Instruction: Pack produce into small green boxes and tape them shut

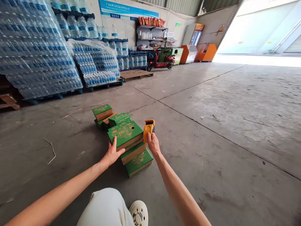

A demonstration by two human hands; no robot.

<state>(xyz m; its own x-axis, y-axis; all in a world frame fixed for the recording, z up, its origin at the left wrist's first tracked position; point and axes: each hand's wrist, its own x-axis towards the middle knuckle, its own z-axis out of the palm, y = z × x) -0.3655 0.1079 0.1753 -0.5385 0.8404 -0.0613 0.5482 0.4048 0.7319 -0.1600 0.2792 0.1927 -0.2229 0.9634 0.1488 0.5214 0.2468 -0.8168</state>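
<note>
The left hand (pixel 113 153) has its fingers spread against the top green box (pixel 127 134), on a pile (pixel 138 163) on the floor (pixel 199 157). The right hand's (pixel 153 145) fingers pinch a yellow tool (pixel 148 129) beside it. Hold the box still, tool steady.

Cartons (pixel 125 133) piled on the floor (pixel 211 131), just before the person's knee (pixel 105 207); more cartons of the group behind, toward left. Left hand (pixel 113 156) against the top carton's near left side. Right hand (pixel 154 144) beyond its right end, handheld tool (pixel 148 129) in it. Left background: bottle stacks (pixel 39 47) on pallets. Wooden pallet (pixel 136 74) right of these, scooter (pixel 162 61) farther right, shelves (pixel 154 27) behind scooter. Doorway (pixel 254 40) far right.
</note>
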